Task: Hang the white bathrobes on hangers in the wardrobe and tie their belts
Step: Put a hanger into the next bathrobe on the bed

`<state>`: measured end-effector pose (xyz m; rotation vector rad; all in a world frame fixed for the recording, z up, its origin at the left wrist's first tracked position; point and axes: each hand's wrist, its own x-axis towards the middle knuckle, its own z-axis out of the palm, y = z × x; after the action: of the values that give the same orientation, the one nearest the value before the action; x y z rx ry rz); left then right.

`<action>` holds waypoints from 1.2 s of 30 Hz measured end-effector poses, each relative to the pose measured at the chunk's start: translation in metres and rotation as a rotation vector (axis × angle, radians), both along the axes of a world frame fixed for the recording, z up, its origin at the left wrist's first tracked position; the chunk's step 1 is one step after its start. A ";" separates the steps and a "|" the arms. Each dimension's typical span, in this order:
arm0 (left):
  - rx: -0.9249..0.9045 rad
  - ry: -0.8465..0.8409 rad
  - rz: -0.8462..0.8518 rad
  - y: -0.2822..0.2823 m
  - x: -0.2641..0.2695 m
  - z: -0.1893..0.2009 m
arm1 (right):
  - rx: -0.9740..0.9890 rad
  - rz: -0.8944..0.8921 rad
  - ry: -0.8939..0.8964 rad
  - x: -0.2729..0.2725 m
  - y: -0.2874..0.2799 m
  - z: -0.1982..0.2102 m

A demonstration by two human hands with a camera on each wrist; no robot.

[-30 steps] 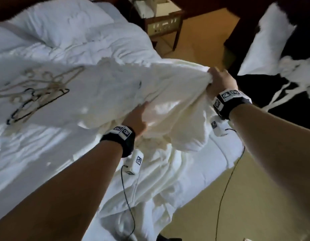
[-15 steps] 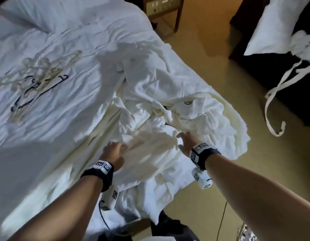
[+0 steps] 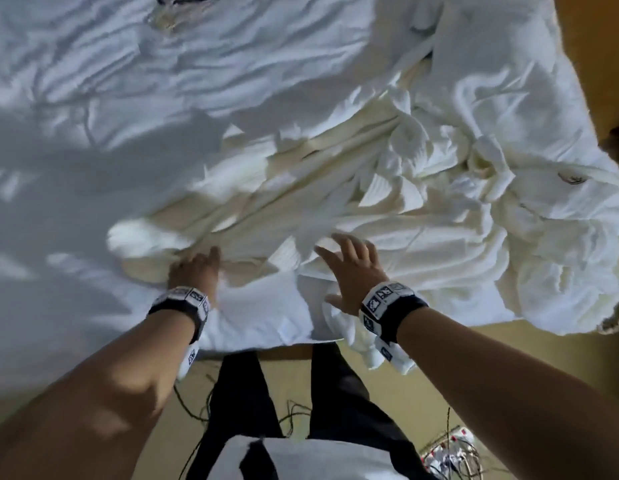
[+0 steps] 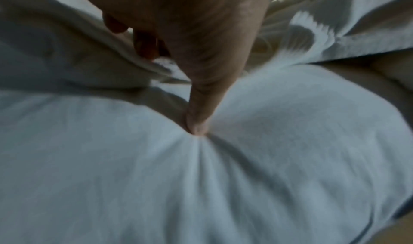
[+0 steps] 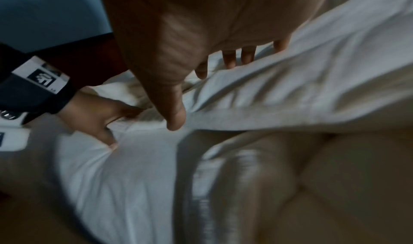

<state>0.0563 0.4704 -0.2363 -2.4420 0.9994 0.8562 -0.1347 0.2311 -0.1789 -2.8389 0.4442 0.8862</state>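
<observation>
A cream-white bathrobe (image 3: 422, 209) lies crumpled on the bed, its bulk to the right and a dark emblem facing up. My left hand (image 3: 197, 265) is at the robe's near left fold. In the left wrist view its fingers (image 4: 143, 48) curl into that fold (image 4: 78, 58) while the thumb presses the duvet. My right hand (image 3: 346, 251) hovers flat over the robe with fingers spread and grips nothing; the right wrist view shows the right hand (image 5: 205, 92) above a fabric ridge. A pile of hangers (image 3: 183, 1) lies at the bed's far edge, mostly cut off.
The white duvet (image 3: 110, 116) covers the bed to the left and ahead. I stand at the bed's near edge, my dark trousers (image 3: 238, 393) against it. Tan floor lies below, with loose cables (image 3: 450, 452) at the lower right.
One second ago both hands held the robe spread in the air; it has dropped onto the bed. Both hands have come down to its near edge, and the right has let go.
</observation>
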 end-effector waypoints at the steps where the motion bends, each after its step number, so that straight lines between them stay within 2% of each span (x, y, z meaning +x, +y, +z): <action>1: -0.004 -0.015 -0.096 0.000 0.006 0.005 | 0.011 0.000 0.014 0.008 0.014 -0.003; 3: 0.027 -0.019 -0.182 0.006 0.015 0.025 | 0.029 -0.003 0.047 0.024 0.040 -0.003; 7: -0.086 -0.088 -0.145 0.028 0.062 0.090 | -0.018 -0.040 0.048 0.081 0.069 0.017; 12: -0.209 -0.387 -0.196 0.092 0.177 0.203 | -0.161 -0.112 -0.042 0.175 0.069 0.069; 16: -0.214 -0.659 -0.169 0.140 0.267 0.293 | -0.023 -0.169 -0.170 0.261 0.092 0.119; 18: -0.277 -0.806 -0.075 0.166 0.306 0.325 | 0.079 -0.114 -0.322 0.299 0.114 0.142; 20: -0.312 -0.898 0.066 0.195 0.348 0.340 | 0.181 -0.051 -0.411 0.324 0.137 0.159; 22: -0.256 -0.887 0.186 0.214 0.379 0.340 | 0.237 -0.024 -0.426 0.338 0.151 0.160; 24: -0.194 -0.753 0.214 0.212 0.385 0.329 | 0.267 -0.054 -0.392 0.346 0.153 0.144; 27: -0.321 -0.340 0.315 0.190 0.369 0.281 | 0.265 -0.093 -0.313 0.354 0.145 0.113; 29: -0.348 -0.169 0.390 0.178 0.356 0.232 | 0.237 -0.087 -0.263 0.363 0.133 0.094; 32: -0.573 -0.072 0.675 0.166 0.347 0.161 | 0.202 -0.087 -0.216 0.390 0.108 0.070; 36: -0.688 -0.115 0.911 0.137 0.353 0.110 | 0.123 -0.093 -0.185 0.447 0.068 0.038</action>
<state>0.4098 0.6076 -0.1261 -3.5687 0.0493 0.6392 0.3120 0.2991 -0.1413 -2.7303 0.4760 0.6047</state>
